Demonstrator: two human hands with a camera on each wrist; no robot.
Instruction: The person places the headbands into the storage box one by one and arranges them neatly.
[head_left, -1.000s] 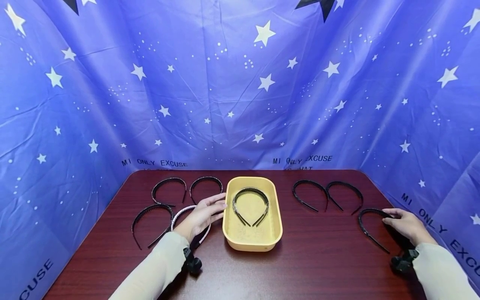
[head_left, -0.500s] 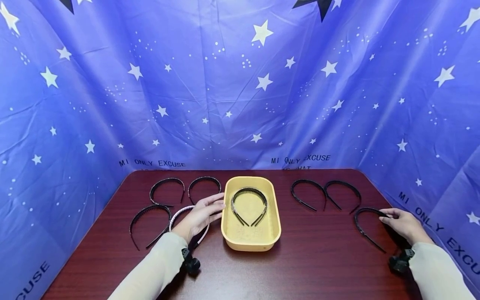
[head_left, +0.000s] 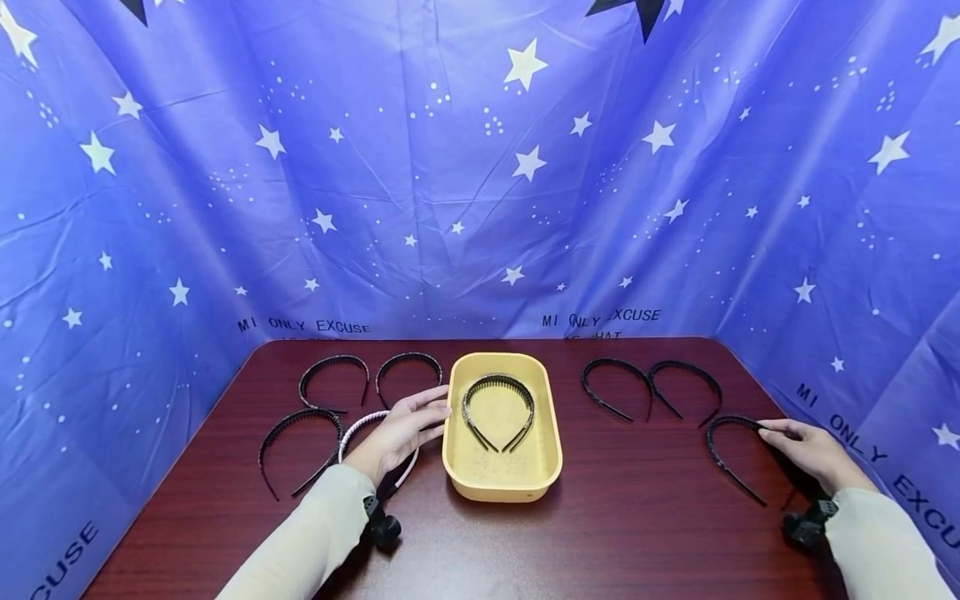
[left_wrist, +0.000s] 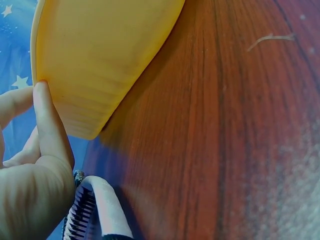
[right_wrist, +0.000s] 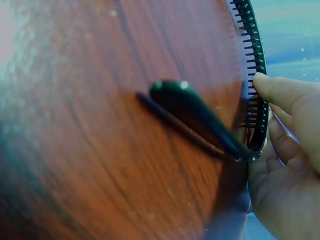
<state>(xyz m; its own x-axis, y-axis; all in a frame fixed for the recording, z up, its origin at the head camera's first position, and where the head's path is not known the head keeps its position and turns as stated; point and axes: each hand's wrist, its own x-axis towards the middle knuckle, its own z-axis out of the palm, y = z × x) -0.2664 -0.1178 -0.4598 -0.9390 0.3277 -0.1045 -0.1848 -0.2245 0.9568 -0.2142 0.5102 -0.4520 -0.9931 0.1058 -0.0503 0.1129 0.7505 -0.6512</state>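
In the head view my left hand (head_left: 401,436) has its outstretched fingers against the left side of a yellow plastic basin (head_left: 504,493). The left wrist view shows its fingertips at the basin's rim (left_wrist: 36,45). Partly covered by that hand is a pale pink headband (head_left: 360,429), also seen in the left wrist view as a toothed headband (left_wrist: 107,205). At the table's right side my right hand (head_left: 813,450) pinches a black toothed headband (head_left: 720,462) between thumb and fingers; the right wrist view shows the thumb (right_wrist: 280,92) on its band. A patterned dark headband (head_left: 498,380) lies inside the basin.
Two black headbands (head_left: 615,362) (head_left: 686,367) lie at the back right. Left of the basin are dark headbands (head_left: 333,360) (head_left: 408,357) (head_left: 300,414). The dark red table (head_left: 600,542) is backed by a blue star-printed cloth (head_left: 420,167).
The view has shifted slightly. The black headband at my right hand has moved a little left, its free end swinging slightly. My left hand stays at the basin's side.
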